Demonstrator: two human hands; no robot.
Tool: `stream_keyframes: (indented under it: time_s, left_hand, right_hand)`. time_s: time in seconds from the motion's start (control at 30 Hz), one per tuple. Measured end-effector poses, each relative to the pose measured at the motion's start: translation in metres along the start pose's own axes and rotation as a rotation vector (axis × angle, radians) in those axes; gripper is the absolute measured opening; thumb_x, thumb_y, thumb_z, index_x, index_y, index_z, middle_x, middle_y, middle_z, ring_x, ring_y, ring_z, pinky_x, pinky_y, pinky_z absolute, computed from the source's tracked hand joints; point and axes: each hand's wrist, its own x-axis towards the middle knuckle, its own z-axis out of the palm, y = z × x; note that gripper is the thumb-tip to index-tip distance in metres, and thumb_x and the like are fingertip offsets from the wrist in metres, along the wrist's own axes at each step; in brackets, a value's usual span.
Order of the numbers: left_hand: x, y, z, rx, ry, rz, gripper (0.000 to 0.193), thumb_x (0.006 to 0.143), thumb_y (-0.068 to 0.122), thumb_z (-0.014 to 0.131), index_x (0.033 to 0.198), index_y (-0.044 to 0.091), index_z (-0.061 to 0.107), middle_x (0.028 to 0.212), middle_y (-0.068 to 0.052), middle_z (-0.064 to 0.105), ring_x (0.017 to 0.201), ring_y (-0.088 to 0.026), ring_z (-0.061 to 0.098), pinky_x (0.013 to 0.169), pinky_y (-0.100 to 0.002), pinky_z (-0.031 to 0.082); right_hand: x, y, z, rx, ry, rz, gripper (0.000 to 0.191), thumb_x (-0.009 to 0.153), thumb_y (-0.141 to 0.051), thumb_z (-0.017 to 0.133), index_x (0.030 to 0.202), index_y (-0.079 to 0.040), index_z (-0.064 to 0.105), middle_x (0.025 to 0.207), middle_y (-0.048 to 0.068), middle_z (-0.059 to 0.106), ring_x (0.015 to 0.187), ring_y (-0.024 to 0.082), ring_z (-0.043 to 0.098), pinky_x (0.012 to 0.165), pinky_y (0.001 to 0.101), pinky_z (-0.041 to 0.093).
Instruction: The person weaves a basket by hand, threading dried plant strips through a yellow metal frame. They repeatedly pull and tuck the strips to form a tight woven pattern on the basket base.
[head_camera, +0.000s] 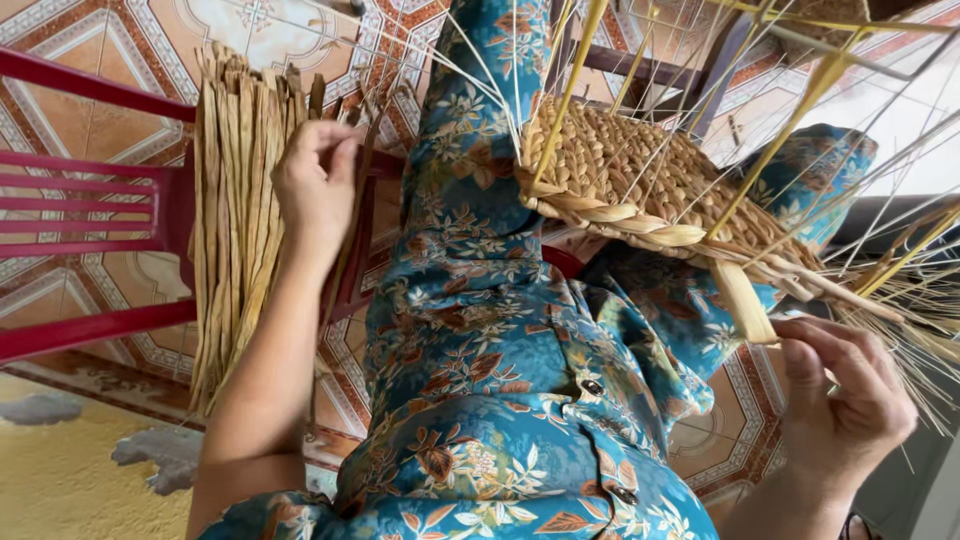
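Note:
A half-woven basket (620, 170) of dried plant strips rests on my lap, over my blue flowered clothing (480, 330). Thin pale stakes (700, 90) fan out from its rim. My right hand (845, 400) is at the lower right, its fingers closed on loose strand ends (745, 300) that hang off the basket's braided edge. My left hand (315, 185) reaches to the left and is closed on a single strip (350, 245) at the side of a bundle of dried strips (235, 220). That bundle lies across a red chair (90, 200).
The floor (90, 120) has patterned orange and white tiles. The red chair's slats fill the left side. A dark wooden frame (640, 65) stands behind the basket. Long stiff stakes stick out toward the right edge.

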Motion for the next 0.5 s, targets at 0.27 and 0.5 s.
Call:
stream_keyframes:
  time_s: [0.27,0.5]
  left_hand:
    - [-0.084,0.019,0.052,0.786,-0.241,-0.367,0.039,0.088,0.011,0.079,0.124,0.001,0.067,0.129,-0.024,0.062,0.1,-0.033,0.068,0.078,-0.037,0.061]
    - [-0.077,0.051,0.062,0.575,-0.189,-0.297,0.012,0.098,0.009,0.073,0.11,0.008,0.072,0.121,-0.01,0.071,0.105,-0.022,0.069,0.086,-0.033,0.06]
  right_hand:
    - [-0.049,0.055,-0.064,-0.021,0.04,-0.036,0.006,0.11,0.002,0.077,0.113,0.007,0.075,0.108,0.014,0.074,0.094,0.014,0.065,0.084,0.0205,0.048]
    - [-0.017,0.058,-0.093,-0.017,0.026,-0.066,0.004,0.113,0.008,0.073,0.117,0.007,0.074,0.111,0.014,0.075,0.1,0.014,0.067,0.091,0.022,0.052]
